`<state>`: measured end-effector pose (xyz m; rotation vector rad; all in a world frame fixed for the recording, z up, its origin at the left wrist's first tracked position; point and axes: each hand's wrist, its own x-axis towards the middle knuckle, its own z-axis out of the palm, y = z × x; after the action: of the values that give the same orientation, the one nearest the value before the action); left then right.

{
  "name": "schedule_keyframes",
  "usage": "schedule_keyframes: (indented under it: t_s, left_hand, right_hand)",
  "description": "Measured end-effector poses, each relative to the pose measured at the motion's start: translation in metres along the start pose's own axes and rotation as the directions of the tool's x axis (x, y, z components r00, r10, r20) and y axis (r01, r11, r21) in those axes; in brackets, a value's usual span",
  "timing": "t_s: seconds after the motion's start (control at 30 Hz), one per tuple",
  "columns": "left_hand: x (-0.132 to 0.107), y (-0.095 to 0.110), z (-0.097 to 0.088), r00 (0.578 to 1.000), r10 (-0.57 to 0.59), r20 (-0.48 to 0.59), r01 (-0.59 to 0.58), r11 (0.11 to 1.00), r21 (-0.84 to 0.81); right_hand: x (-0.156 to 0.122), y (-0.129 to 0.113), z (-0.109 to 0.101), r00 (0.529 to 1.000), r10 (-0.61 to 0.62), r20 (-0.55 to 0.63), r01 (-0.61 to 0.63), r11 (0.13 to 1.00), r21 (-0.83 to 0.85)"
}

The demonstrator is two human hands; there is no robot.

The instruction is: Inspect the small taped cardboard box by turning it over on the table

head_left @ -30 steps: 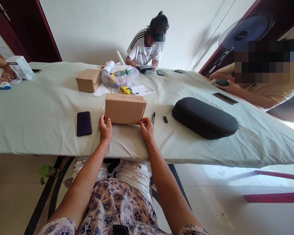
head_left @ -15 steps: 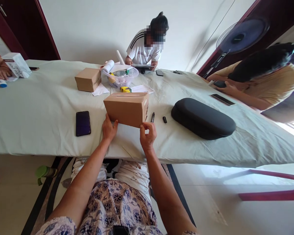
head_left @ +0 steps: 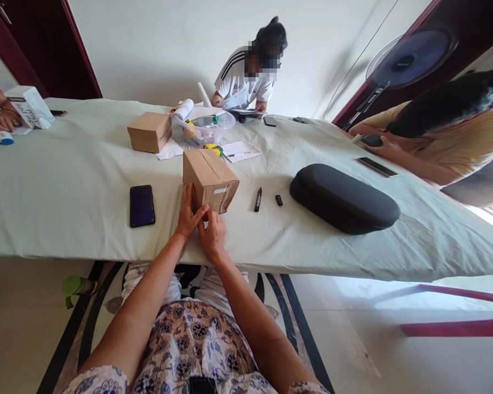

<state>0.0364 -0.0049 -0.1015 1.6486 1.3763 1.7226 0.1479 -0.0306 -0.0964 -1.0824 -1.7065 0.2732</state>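
A brown cardboard box [head_left: 210,178] sealed with tape stands on the pale cloth-covered table [head_left: 66,180], turned so one corner faces me. My left hand [head_left: 190,214] lies flat against its left side face. My right hand [head_left: 212,234] touches the box's near bottom corner, fingers bent, just beside the left hand. A small white label shows on the box's near right face.
A dark phone [head_left: 142,205] lies left of the box, a black marker [head_left: 258,199] and its cap [head_left: 278,200] to the right, then a long black case [head_left: 343,198]. Farther back are a second cardboard box [head_left: 149,132], a clear bowl [head_left: 207,128], papers and other people.
The box has been turned from broadside to corner-on. My right hand moved left from the box's right end to its near corner, close to my left hand.
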Motion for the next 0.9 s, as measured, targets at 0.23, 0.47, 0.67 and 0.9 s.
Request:
schedule_keyframes:
  t_s: [0.23, 0.47, 0.67, 0.9]
  left_hand:
    - [0.002, 0.004, 0.000, 0.991, -0.121, -0.048, 0.120, 0.992, -0.026]
    - [0.003, 0.014, -0.003, 0.976, -0.185, -0.114, 0.184, 0.983, -0.025]
    - [0.005, 0.012, -0.002, 0.975, -0.197, -0.105, 0.192, 0.980, -0.060]
    - [0.006, 0.009, -0.001, 0.981, -0.185, -0.063, 0.179, 0.980, -0.091]
  right_hand:
    - [0.006, 0.017, -0.023, 0.996, 0.075, 0.043, -0.077, 0.995, 0.065]
    - [0.032, 0.050, -0.048, 0.889, 0.452, 0.069, -0.443, 0.816, 0.372]
    - [0.038, 0.052, -0.033, 0.867, 0.414, 0.276, -0.498, 0.737, 0.458]
    - [0.035, 0.045, -0.025, 0.843, 0.494, 0.214, -0.520, 0.643, 0.563]
